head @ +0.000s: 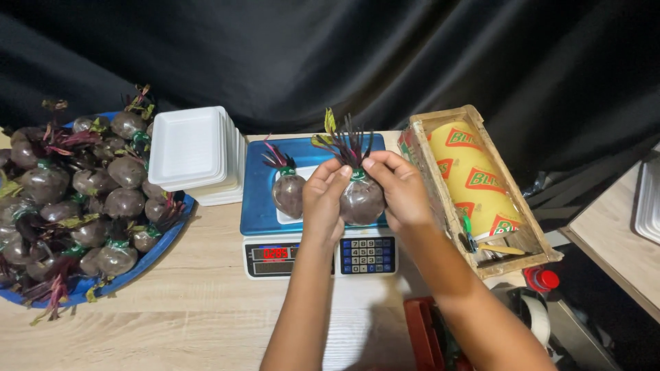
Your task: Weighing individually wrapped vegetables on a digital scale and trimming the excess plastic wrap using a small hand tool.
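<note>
Plastic-wrapped beetroot (362, 199) between left hand (322, 199) and right hand (402, 192) above scale (320, 255)

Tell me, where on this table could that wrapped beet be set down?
Bare wood lies in front of the blue tray of beets and the scale, left of the left hand. The scale's platform already holds a beet; the foam trays crowd the back.

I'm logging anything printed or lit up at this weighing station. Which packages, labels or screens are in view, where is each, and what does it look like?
Scale display: front panel of the blue scale, left of centre; small dark rectangle, glowing red digits.
Scale keypad: same panel, right of the display; dark block of blue and white buttons.
Cling-film roll: lying in a wooden box right of the scale; yellow cylinder with repeated red-and-green label patches.
</note>
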